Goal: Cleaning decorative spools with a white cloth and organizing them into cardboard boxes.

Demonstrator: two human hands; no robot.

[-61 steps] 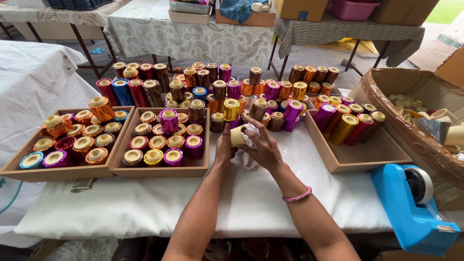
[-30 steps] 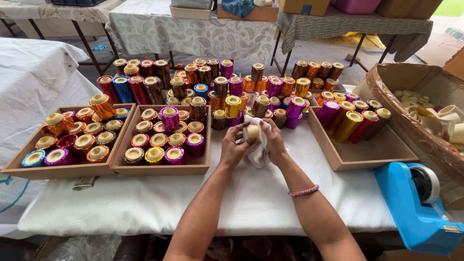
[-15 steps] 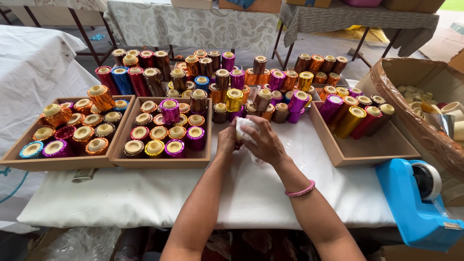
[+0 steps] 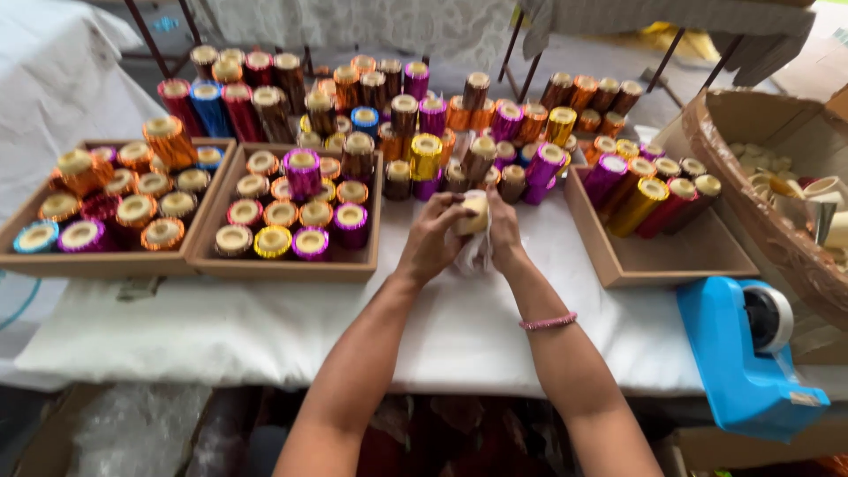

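Note:
My left hand (image 4: pixel 430 240) and my right hand (image 4: pixel 504 231) meet over the white cloth of the table (image 4: pixel 291 327), both closed around a small cream-coloured roll (image 4: pixel 475 213) with a bit of white wrapping hanging below it. A pink bracelet (image 4: pixel 548 321) sits on my right wrist. Just beyond my hands stand several shiny foil-wrapped rolls (image 4: pixel 424 155) in gold, purple, orange, red and blue.
Two cardboard trays (image 4: pixel 283 265) of foil rolls lie at the left. A third tray (image 4: pixel 671 256) at the right holds a few rolls. A blue tape dispenser (image 4: pixel 749 353) stands at the right front. A large open box (image 4: pixel 777 221) of plain rolls is at far right.
The camera has moved closer and lower. My hands stay together on the small roll, turning it slightly; the white wrapping shifts beneath it.

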